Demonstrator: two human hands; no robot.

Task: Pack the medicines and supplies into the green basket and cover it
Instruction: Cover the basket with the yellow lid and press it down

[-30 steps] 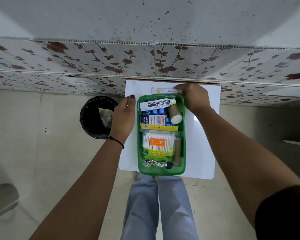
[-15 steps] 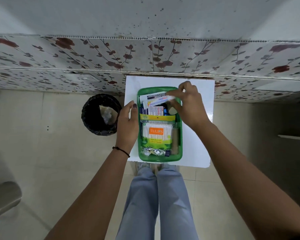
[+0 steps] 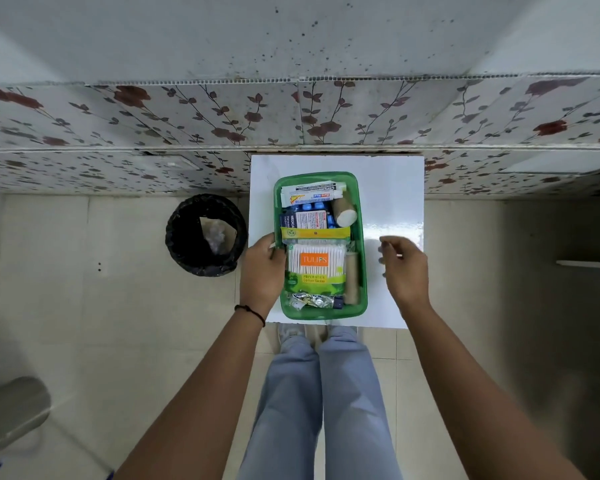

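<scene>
The green basket [image 3: 361,237] sits on a small white table [image 3: 392,188]. Inside lie white ointment boxes [image 3: 307,195] at the far end, a bandage roll [image 3: 344,213], a medicine box [image 3: 309,220], a yellow strip [image 3: 314,233], a cotton swab pack [image 3: 316,263], a brown roll [image 3: 351,278] and foil blister strips [image 3: 309,301]. My left hand [image 3: 261,271] holds the basket's left rim. My right hand [image 3: 404,268] hovers empty over the table to the right of the basket, fingers apart. No cover is in sight.
A black waste bin [image 3: 205,235] with paper inside stands on the tiled floor left of the table. A floral-papered wall [image 3: 222,119] runs behind it. My legs [image 3: 319,393] are below the table's near edge.
My right hand put a white ointment box into the far end of the basket, let go and drew back to the right. My left hand slid nearer along the left rim.
</scene>
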